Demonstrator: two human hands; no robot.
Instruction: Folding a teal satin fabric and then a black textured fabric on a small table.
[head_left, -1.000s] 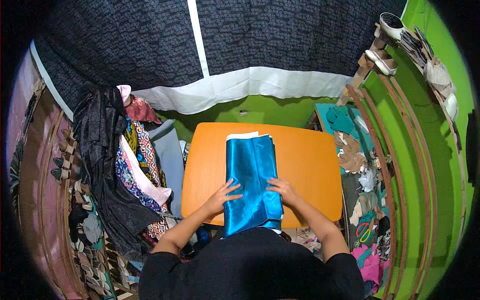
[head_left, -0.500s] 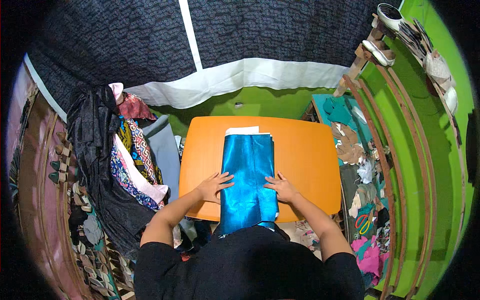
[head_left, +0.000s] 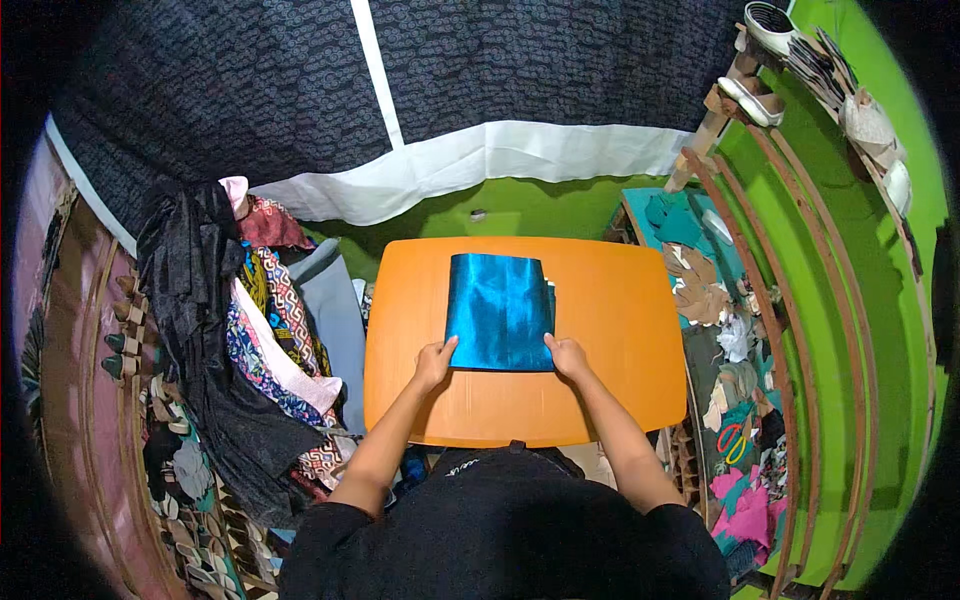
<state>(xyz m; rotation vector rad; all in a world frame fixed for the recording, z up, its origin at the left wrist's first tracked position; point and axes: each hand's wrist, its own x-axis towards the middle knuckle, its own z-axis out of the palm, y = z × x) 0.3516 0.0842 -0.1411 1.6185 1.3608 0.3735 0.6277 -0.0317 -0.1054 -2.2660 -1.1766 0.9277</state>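
A shiny blue piece of fabric [head_left: 498,310], folded into a near-square, lies on the orange table [head_left: 620,330]. My left hand [head_left: 435,362] grips its near left corner, thumb on top and the other fingers curled out of sight. At the near right corner my right hand [head_left: 568,356] pinches the fabric in the same way. Along the right side the folded layers show slightly, with a bit of pale backing. What lies beneath the fold is hidden.
Draped cloths, black [head_left: 195,300] and patterned [head_left: 295,310], hang left of the table. Wooden shoe racks [head_left: 800,300] stand at both sides. Scissors with red and yellow handles [head_left: 733,443] lie among scraps at right. A dark curtain [head_left: 560,70] hangs behind.
The long blue strip that reached over the near table edge is now folded over into a shorter piece. My hands have gone from lying flat at its sides to gripping its near corners.
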